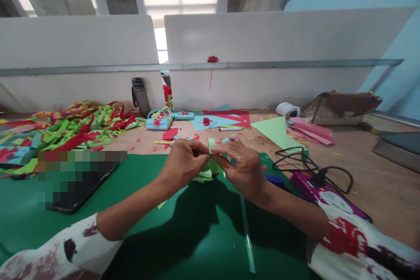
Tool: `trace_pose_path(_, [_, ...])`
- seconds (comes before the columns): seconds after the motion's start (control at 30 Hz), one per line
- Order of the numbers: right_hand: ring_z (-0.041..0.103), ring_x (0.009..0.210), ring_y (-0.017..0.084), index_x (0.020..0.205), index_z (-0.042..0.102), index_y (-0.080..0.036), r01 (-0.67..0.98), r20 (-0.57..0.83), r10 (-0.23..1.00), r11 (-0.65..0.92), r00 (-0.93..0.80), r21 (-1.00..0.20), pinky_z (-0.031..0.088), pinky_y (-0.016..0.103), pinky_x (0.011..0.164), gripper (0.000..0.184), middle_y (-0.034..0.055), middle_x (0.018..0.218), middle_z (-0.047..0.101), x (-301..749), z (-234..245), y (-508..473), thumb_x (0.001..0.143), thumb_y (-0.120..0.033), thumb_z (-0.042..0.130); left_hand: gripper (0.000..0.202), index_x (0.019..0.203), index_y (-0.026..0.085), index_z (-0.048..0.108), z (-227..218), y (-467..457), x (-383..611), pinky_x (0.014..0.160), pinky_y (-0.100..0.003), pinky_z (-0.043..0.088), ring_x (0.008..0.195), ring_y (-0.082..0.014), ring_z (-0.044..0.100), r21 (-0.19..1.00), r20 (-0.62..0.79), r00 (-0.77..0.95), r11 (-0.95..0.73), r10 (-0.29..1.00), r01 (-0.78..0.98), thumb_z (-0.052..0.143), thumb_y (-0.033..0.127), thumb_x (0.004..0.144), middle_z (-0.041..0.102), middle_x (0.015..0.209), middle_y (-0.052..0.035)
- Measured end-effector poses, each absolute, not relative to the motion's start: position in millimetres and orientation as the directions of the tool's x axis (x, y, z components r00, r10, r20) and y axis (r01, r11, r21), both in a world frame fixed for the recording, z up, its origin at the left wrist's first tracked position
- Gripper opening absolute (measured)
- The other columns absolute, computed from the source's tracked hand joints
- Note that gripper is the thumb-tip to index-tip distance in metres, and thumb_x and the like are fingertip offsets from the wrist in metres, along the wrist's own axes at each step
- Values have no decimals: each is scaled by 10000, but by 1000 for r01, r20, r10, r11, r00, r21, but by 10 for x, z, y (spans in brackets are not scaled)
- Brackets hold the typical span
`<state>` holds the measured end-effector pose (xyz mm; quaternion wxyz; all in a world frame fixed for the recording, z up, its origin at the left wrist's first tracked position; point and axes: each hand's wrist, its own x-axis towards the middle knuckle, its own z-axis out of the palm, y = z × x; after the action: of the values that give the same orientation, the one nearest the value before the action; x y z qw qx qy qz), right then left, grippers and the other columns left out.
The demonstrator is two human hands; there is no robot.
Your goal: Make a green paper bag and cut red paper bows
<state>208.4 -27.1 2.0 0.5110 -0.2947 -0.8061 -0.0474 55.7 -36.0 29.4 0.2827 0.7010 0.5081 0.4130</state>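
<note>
My left hand (pixel 185 157) and my right hand (pixel 244 164) meet over the green mat (pixel 157 245), fingertips almost touching. Both pinch a light green paper strip (pixel 211 143), whose upper end curls above the fingers. More yellow-green paper shows just below the fingertips, partly hidden by the hands. A small folded green paper piece (pixel 204 176) is visible under the left fingers. On the mat, below my right hand, lies a clear glue stick (pixel 247 236). Something blue (pixel 274 180) sits beside my right wrist, mostly covered.
At left are a phone (pixel 78 197) and a heap of coloured paper strips (pixel 82 127). A dark bottle (pixel 141 98) stands behind. Blue paper baskets (pixel 158 122), paper sheets (pixel 226 118) and scraps lie at the back. Right are a purple power box (pixel 328 192), black cable (pixel 344 179) and handbag (pixel 343 109).
</note>
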Motion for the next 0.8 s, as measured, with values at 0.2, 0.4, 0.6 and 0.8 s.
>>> trace_pose_path(0.2, [646,720,196,773,641,-179,571,833,447,795,-327,-202,385,433,878,100,49,740,698,2096,28,-282,823,-140,564,105,619,116,661,288,-377,556,394,-154,310,447,-66,438,784,334,132,-353,933,510,558,120,639,570,501,21])
trace_pose_path(0.4, [625,695,184,750,617,-188,595,814,456,784,-360,-176,372,415,865,116,32,715,681,2106,56,-293,822,-130,548,116,611,123,649,289,-402,557,406,-158,318,456,-71,448,741,377,155,-398,913,541,542,95,646,571,504,21])
trace_pose_path(0.6, [571,659,170,713,570,-197,642,797,451,759,-401,-107,358,388,826,140,9,662,632,2115,84,-309,825,-124,527,112,674,144,633,246,-407,550,476,-184,373,520,-94,510,664,471,190,-488,862,566,538,85,684,606,574,13])
trace_pose_path(0.8, [544,661,173,721,553,-181,649,772,459,756,-440,-80,342,388,816,139,16,661,598,2115,100,-330,832,-122,495,156,755,174,680,246,-427,540,632,-251,436,670,-141,580,483,555,290,-586,780,650,545,97,749,671,733,-30])
